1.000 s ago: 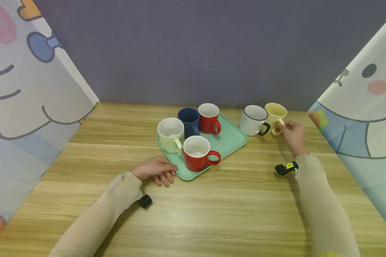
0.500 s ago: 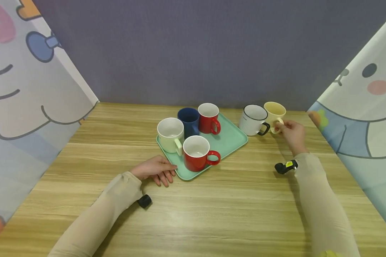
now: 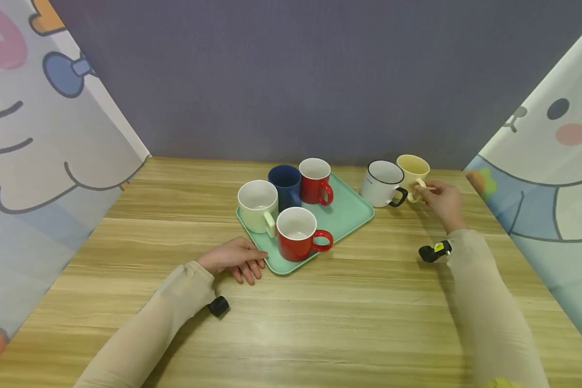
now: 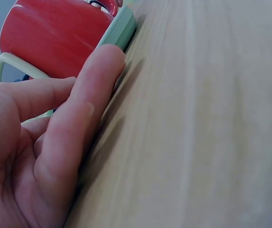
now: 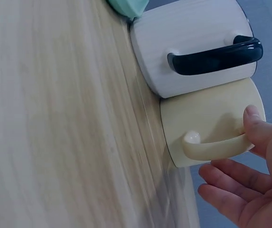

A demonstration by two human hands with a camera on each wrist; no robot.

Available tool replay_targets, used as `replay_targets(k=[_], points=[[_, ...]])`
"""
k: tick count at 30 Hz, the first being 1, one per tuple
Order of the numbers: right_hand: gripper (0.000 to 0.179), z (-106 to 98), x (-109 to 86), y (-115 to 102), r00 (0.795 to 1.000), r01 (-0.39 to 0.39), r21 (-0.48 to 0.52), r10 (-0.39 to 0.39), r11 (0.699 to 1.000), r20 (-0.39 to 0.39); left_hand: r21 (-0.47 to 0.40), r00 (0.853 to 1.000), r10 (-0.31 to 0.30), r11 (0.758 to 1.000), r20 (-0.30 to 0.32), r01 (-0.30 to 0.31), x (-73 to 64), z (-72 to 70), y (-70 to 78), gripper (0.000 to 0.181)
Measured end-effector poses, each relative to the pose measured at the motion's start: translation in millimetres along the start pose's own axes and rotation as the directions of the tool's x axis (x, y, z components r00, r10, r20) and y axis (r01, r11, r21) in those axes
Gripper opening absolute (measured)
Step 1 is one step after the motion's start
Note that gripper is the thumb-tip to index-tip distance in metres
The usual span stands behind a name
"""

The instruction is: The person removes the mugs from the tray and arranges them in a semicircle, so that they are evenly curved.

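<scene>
On the right, my right hand (image 3: 442,203) pinches the handle of a pale yellow mug (image 5: 204,114) between thumb and forefinger, its other fingers spread below. The yellow mug stands upright, right against a white mug (image 3: 375,191) with black rim and handle. My left hand (image 3: 235,260) is at the near left corner of a mint-green tray (image 3: 344,213), thumb over the rim and forefinger outside, pinching it. Nearest that hand on the tray is a red mug (image 4: 55,35). A pale cream mug (image 3: 254,215), a blue mug (image 3: 287,191) and another red mug (image 3: 311,191) also stand there.
The wooden tabletop (image 3: 281,334) runs back to a grey-blue partition (image 3: 291,81). Cartoon-printed panels (image 3: 53,161) flank the table on both sides. The white mug stands just off the tray's right corner.
The yellow mug has shifted slightly left, up against the white mug, with my right hand on its handle. My left hand and the tray have stayed in place.
</scene>
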State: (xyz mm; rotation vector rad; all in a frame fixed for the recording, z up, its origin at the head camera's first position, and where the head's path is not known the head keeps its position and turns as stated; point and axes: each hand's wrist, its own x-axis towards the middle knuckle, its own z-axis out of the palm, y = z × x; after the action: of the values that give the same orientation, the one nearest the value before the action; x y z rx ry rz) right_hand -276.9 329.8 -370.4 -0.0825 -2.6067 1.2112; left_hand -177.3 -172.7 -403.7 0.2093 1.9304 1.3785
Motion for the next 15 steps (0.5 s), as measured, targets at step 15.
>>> replay_targets(k=[15], points=[[0.046, -21.7, 9.0, -19.4, 0.982, 0.180, -0.257, -0.158, 0.949, 0.103, -0.007, 1.000, 0.000, 1.000, -0.005, 0.000, 0.2, 0.2, -0.7, 0.032]])
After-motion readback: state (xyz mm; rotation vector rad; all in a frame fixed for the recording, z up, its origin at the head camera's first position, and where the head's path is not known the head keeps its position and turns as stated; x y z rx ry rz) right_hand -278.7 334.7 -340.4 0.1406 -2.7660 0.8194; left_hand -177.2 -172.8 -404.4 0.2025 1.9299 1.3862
